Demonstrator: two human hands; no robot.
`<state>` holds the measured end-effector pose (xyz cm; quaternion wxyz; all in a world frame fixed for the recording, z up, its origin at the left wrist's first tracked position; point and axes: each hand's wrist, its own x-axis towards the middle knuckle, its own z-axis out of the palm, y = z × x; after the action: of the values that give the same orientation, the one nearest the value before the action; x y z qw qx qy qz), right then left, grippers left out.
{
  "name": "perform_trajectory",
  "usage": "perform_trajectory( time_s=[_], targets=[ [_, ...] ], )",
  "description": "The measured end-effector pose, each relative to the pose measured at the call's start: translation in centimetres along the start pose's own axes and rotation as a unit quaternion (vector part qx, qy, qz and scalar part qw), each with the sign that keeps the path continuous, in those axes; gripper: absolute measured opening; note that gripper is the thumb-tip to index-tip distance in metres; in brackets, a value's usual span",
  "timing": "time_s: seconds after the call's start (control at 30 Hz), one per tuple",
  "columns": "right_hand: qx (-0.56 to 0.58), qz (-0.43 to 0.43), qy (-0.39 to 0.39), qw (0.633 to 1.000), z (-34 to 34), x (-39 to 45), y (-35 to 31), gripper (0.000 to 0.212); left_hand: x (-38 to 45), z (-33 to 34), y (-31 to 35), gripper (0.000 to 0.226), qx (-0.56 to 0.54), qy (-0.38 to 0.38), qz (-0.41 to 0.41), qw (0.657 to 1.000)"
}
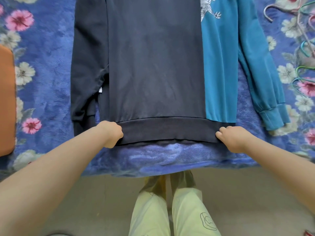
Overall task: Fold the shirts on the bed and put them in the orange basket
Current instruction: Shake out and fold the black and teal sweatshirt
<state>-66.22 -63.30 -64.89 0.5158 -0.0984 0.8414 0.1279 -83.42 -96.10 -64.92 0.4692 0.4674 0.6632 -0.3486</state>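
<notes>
A dark navy sweatshirt (153,65) lies flat on the bed, its ribbed hem toward me. My left hand (111,134) grips the hem's left corner, and my right hand (230,138) grips the right corner. Its left sleeve (87,70) lies alongside the body. Under it, to the right, lies a teal shirt (219,65) with a white print, one long sleeve (265,79) stretched down to the right. The orange basket (6,99) shows only as an edge at the far left.
The bed is covered with a blue blanket (47,57) with pink and white flowers. Several wire hangers (305,46) lie at the right edge. The bed's front edge runs just below my hands; my legs in pale yellow trousers (170,210) stand on the floor.
</notes>
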Motion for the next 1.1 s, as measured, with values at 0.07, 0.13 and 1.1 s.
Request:
perform_trajectory(
  time_s=[0.07,0.13,1.1],
  targets=[
    [0.014,-0.006,-0.022,1.000,0.3,0.4,0.2,0.030,0.0,-0.4,0.7,0.042,-0.005,-0.019,-0.013,1.000],
    [0.075,-0.017,-0.057,0.995,-0.3,0.8,0.5,0.018,0.0,-1.0,1.5,0.041,-0.010,-0.051,-0.026,0.998],
    [0.369,0.401,0.358,0.758,-7.9,7.0,32.8,0.029,12.5,-28.0,-0.4,0.069,-0.294,0.408,-0.148,0.851]
  ],
)
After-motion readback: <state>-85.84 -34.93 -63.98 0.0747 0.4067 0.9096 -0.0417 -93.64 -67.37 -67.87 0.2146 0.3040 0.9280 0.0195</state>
